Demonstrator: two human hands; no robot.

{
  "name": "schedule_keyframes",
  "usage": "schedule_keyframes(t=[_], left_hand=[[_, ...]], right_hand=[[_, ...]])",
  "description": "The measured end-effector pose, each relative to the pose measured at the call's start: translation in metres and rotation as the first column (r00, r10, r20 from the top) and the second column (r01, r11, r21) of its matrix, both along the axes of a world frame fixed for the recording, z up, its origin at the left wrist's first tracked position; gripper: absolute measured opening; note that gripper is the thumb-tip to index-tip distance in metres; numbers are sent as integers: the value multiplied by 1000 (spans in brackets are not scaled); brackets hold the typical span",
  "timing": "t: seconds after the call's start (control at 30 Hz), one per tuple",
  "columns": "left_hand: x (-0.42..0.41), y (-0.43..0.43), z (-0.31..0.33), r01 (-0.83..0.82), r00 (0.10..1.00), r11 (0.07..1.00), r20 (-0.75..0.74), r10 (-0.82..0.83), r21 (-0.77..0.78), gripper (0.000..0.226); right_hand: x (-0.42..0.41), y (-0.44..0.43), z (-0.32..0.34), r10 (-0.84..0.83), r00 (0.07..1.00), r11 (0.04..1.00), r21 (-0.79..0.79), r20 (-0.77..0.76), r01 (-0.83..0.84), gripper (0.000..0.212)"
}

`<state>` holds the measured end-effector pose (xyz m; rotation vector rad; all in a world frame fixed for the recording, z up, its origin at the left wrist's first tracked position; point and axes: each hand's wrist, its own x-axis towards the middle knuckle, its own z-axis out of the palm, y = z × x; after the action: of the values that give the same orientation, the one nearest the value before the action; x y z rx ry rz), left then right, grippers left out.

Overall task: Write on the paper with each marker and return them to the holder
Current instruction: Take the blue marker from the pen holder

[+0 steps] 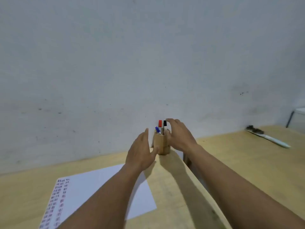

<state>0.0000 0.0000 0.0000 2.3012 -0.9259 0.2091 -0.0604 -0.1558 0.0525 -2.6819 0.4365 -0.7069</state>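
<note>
Both hands spread | holder [161, 144] between fingers [171, 120], untouched

Light wood table [231, 162] pushed up against the wall. Wooden holder [162, 144] stands on it right between the left hand [140, 154] and right hand [179, 136], near the back edge. White paper [102, 187] lies flat under the left forearm, with rows of red and dark marks down its left side. Well off to the right of the right hand there's a white pen-like thing [277, 142] lying by the far edge, can't tell exactly what it is.
</note>
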Motion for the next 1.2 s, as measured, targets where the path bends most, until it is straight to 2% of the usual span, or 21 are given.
schedule_keyframes(t=[0.07, 0.2, 0.33, 0.47, 0.6, 0.8, 1.03, 1.17, 1.2], left_hand=[[7, -13, -4, -19, 993, 999, -121, 15, -40, 85], [17, -36, -16, -67, 954, 991, -298, 30, -116, 74], [28, -52, -27, -63, 920, 976, -391, -25, -210, 44], [32, -65, -35, -59, 894, 951, -439, -84, -302, 55], [38, -68, -43, -96, 901, 948, -431, -46, -302, 63], [37, -70, -46, -123, 911, 939, -411, -21, -321, 42], [30, -63, -39, -127, 924, 943, -382, -1, -308, 41], [31, -44, -23, -137, 933, 953, -357, 33, -269, 71], [30, -37, -17, -142, 939, 951, -340, 42, -275, 72]], right_hand=[[11, -5, -8, 15, 1000, 999, 50, -13, -14, 41], [33, -10, -26, 35, 999, 993, 112, -37, -31, 41], [49, -13, -37, 14, 1000, 995, 104, -11, -12, 36], [56, -17, -41, 15, 1000, 993, 121, 10, -16, 33], [60, -19, -42, 11, 999, 988, 155, 53, -19, 33], [60, -21, -40, -19, 996, 990, 144, 89, 6, 22], [39, -11, -14, 55, 985, 975, 205, 167, -89, 18], [33, 0, 4, 104, 972, 981, 141, 212, -135, 15], [30, 4, 8, 120, 969, 983, 112, 215, -146, 16]])
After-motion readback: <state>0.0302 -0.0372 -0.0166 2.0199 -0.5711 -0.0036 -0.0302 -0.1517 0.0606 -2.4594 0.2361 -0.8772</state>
